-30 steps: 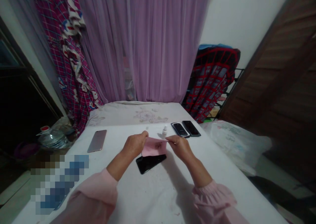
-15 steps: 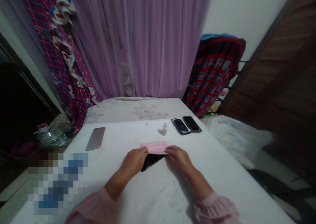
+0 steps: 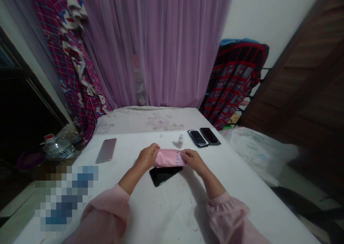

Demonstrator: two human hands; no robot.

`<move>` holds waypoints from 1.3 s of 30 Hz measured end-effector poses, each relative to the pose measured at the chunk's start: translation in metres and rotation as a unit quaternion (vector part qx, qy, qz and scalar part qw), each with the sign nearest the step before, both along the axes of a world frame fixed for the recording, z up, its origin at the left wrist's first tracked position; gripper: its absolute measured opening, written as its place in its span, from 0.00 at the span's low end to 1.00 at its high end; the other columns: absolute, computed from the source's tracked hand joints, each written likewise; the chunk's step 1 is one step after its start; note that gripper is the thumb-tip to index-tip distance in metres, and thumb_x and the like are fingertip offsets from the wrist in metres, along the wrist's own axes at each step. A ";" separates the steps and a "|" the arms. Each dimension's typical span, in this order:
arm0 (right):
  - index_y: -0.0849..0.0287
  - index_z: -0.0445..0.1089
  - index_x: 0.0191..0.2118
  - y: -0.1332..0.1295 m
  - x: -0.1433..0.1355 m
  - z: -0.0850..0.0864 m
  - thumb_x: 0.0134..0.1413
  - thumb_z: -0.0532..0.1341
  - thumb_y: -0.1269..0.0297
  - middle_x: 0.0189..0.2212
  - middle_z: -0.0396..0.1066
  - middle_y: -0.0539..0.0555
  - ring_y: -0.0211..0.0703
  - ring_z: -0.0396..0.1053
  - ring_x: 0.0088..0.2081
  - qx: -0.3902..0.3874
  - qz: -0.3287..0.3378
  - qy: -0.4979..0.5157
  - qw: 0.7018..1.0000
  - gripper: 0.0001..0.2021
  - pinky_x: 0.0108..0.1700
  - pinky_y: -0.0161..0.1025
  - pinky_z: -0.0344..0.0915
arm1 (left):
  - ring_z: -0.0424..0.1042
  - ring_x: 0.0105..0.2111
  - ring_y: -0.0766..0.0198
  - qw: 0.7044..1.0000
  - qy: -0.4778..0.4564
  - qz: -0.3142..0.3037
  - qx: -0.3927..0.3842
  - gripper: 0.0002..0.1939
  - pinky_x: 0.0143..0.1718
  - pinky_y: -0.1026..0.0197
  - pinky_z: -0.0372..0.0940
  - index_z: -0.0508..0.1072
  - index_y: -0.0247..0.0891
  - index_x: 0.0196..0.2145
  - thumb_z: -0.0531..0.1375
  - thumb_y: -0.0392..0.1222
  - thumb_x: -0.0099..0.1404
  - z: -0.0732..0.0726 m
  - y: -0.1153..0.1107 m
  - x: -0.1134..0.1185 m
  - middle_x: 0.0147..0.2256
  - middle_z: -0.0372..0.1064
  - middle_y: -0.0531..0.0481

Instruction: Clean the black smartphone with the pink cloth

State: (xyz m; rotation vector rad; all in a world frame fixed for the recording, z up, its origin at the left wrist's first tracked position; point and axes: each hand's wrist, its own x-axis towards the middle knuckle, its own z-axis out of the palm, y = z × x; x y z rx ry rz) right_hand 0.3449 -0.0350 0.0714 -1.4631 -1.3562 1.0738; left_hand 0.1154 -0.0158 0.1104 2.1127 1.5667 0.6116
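Observation:
A folded pink cloth with small blue print at its right end is stretched between my two hands. My left hand pinches its left end, and my right hand pinches the right end. Below the cloth a black phone lies slanted on the white table, its far part hidden behind the cloth. Just beyond the cloth stands a small white spray bottle.
A rose-gold phone lies face down at the left. Two dark phones, one beside the other, rest near the right edge. The white-covered table meets a purple curtain at the back.
Both hands have raised the cloth and moved it slightly away from me. Its printed face now shows, and more of the black phone is uncovered.

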 end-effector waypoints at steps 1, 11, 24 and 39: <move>0.60 0.70 0.27 -0.001 0.000 0.005 0.44 0.62 0.50 0.17 0.64 0.46 0.35 0.60 0.21 -0.001 0.002 0.008 1.000 0.16 0.24 0.33 0.57 | 0.72 0.31 0.64 1.000 -0.012 0.001 0.001 0.09 0.32 0.65 0.60 0.71 0.42 0.40 0.52 0.36 0.66 0.003 0.001 -0.001 0.29 0.72 0.55; 0.60 0.71 0.31 -0.035 0.015 0.064 0.39 0.67 0.42 0.17 0.62 0.44 0.30 0.54 0.18 -0.024 0.068 0.113 0.991 0.23 0.21 0.29 0.50 | 0.64 0.17 0.70 0.953 -0.267 -0.022 -0.144 0.13 0.18 0.69 0.61 0.71 0.37 0.39 0.57 0.48 0.61 0.048 -0.014 -0.008 0.20 0.63 0.59; 0.59 0.76 0.35 0.014 0.020 0.013 0.52 0.58 0.67 0.25 0.75 0.50 0.35 0.69 0.24 -0.029 0.034 -0.222 0.974 0.10 0.28 0.30 0.64 | 0.72 0.23 0.66 0.930 -0.241 0.081 -0.267 0.13 0.23 0.67 0.62 0.73 0.37 0.38 0.61 0.48 0.58 -0.049 -0.046 -0.004 0.25 0.72 0.53; 0.53 0.75 0.48 0.008 0.004 0.004 0.56 0.57 0.71 0.50 0.74 0.52 0.42 0.72 0.47 0.103 0.131 -0.393 0.905 0.16 0.47 0.33 0.64 | 0.71 0.22 0.68 0.966 -0.129 0.060 -0.214 0.12 0.22 0.67 0.61 0.69 0.41 0.41 0.58 0.46 0.59 -0.065 -0.049 -0.018 0.31 0.73 0.55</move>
